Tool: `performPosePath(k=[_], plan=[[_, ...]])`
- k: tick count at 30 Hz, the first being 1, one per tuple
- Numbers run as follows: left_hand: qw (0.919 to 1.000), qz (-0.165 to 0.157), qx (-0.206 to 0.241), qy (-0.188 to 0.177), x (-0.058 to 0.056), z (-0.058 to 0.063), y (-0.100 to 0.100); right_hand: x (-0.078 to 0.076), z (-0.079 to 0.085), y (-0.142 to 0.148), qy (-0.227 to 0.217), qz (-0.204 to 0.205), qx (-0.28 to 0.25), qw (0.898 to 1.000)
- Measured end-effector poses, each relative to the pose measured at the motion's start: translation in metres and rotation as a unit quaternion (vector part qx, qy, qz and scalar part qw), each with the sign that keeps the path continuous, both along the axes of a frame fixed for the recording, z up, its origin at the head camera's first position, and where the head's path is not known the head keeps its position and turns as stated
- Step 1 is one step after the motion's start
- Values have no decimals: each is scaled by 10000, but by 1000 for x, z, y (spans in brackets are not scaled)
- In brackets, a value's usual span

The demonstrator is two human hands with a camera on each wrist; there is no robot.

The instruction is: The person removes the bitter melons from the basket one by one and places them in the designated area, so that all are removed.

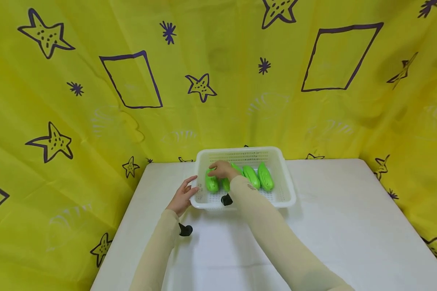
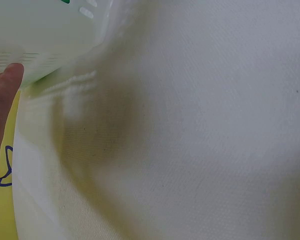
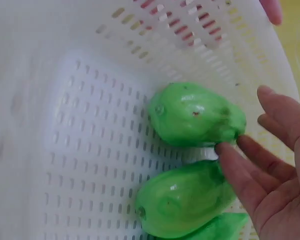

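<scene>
Green vegetables in white basket, right hand obscuring some, yellow cloth behind

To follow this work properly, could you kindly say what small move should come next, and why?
The right hand should probably curl around the leftmost green vegetable: its fingertips are by the vegetable's far end, not wrapped round it, while the left hand touches the basket, perhaps steadying it.

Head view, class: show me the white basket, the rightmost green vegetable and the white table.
White basket (image 1: 287,180), head view: its right rim.
Rightmost green vegetable (image 1: 265,178), head view: middle of its body.
White table (image 1: 342,210), head view: bare top, right side.
</scene>
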State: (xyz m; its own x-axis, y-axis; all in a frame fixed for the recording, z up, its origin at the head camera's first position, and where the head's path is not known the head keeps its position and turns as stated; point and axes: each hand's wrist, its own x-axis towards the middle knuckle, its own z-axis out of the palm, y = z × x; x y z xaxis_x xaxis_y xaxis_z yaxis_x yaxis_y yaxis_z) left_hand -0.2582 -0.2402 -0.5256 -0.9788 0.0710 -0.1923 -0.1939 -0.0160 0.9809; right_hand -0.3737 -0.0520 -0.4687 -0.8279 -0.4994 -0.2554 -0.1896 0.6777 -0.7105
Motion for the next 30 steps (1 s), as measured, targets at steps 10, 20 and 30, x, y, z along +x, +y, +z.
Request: performPosePath(k=[10, 20, 30], plan=[[10000, 22, -80, -31, -1, -1, 1, -5, -4, 16, 52, 123, -352, 9993], [9999, 57, -76, -50, -1, 2, 1, -4, -3, 12, -64, -1, -506, 9987], [9999, 69, -97, -79, -1, 1, 1, -3, -9, 7, -555, -113, -558, 9968]])
